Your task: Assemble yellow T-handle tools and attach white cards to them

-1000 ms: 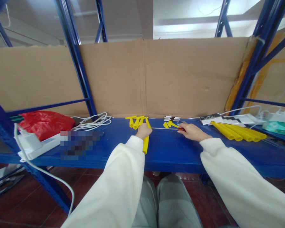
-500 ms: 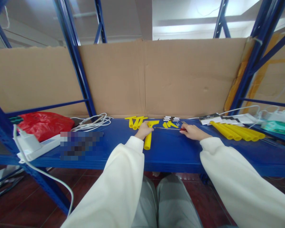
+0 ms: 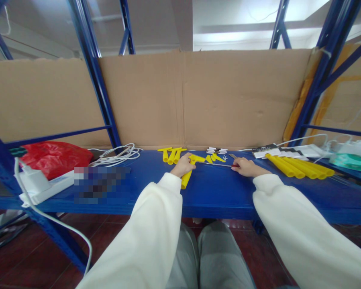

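My left hand [image 3: 184,164] is closed around a yellow T-shaped handle [image 3: 186,179], its tubular stem slanting toward me and its flat crosspiece pointing right. In my right hand [image 3: 245,166] is a screwdriver [image 3: 221,164], red at the grip, with a long thin metal shaft reaching left close to the T-shaped handle. Whether its tip touches the handle I cannot tell. Between and behind the hands lie several small yellow pieces [image 3: 215,157] and some tiny metal parts [image 3: 225,158]. A few more yellow T-shaped handles [image 3: 172,155] rest behind my left hand.
A stack of black-and-white strips [image 3: 217,151] lies by the cardboard wall [image 3: 222,100]. To the right are yellow tubes [image 3: 300,166] and flat packages [image 3: 266,150]. On the left are a white cable [image 3: 120,154], a red bag [image 3: 58,158] and a power strip [image 3: 54,188].
The T-shaped handle has turned in my left hand, its stem now more slanted and its crosspiece further right. My right hand and the screwdriver have shifted slightly right.
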A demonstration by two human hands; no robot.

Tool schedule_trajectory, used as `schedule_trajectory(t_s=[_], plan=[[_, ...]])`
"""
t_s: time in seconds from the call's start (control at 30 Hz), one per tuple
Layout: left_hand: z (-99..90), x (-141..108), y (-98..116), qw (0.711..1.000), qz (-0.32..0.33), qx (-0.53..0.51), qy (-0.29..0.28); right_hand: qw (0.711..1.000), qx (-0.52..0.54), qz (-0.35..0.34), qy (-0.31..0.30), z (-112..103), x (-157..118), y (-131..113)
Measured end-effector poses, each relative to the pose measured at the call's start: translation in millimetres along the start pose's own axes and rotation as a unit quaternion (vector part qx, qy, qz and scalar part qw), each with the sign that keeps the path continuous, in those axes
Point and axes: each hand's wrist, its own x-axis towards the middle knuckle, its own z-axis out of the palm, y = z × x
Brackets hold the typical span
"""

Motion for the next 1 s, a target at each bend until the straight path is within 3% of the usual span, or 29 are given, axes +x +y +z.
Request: schedule_trajectory(t_s=[0.3,0.6,0.8,1.0], plan=[[-4.6,3,0,0.988,0.086,0.025,-0.126,0.999,0.012,0.044,-0.004,2,1,7],[-4.4,5,-6,0.964,0.104,0.228,-0.092,0.998,0.029,0.058,-0.008,1,1,4],[3.1,4,-10,0.941,0.167,0.285,-0.078,0.997,0.062,0.035,0.028,2,14,-6],[5.1,10,-19,0.921,0.224,0.306,-0.083,0.997,0.043,0.058,-0.034,-1,39,-16]])
